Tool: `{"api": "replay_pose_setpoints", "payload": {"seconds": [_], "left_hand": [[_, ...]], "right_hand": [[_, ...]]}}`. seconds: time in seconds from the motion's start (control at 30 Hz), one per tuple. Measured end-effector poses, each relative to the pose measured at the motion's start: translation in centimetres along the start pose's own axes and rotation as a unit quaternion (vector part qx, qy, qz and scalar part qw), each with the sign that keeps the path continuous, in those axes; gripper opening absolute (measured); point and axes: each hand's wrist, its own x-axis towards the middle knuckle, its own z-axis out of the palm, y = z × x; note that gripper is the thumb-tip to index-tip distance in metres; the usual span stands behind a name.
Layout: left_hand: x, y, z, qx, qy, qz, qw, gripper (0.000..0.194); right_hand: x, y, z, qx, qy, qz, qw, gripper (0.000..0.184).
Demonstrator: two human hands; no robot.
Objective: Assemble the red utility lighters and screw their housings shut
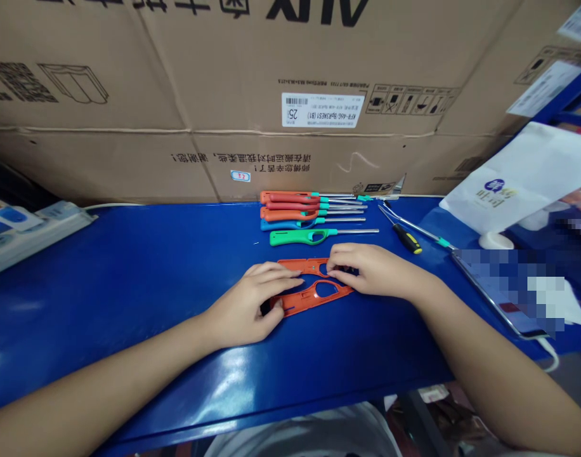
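In the middle of the frame we see two orange half-shells on the blue table (129, 273), the upper shell (296, 267) just above the lower shell (297, 302). Our left hand (250, 303) is spread, thumb and fingers apart over the shells' left ends; our right hand (366, 270) is narrow, fingers curled at their right ends. We cannot tell how firmly either grips. Just above lies a green lighter (290, 237), nearest in a stack of lighters (290, 215); right of it, a screwdriver (407, 240).
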Motion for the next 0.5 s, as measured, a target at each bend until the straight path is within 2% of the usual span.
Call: {"api": "replay_pose_setpoints", "payload": {"seconds": [0.13,0.3,0.5], "left_hand": [[-0.03,-0.04,0.06,0.007,-0.007,-0.005,1.0,0.05],[0.04,-0.37,0.3,0.007,0.012,-0.009,1.0,0.035],[0.14,-0.59,0.38,0.003,0.03,-0.018,0.999,0.029]], "right_hand": [[0.23,0.2,0.36,-0.004,0.011,-0.003,1.0,0.015],[0.3,-0.02,0.67,0.005,0.022,-0.021,1.0,0.017],[0.24,-0.08,0.93,-0.001,0.022,-0.031,0.999,0.012]]}}
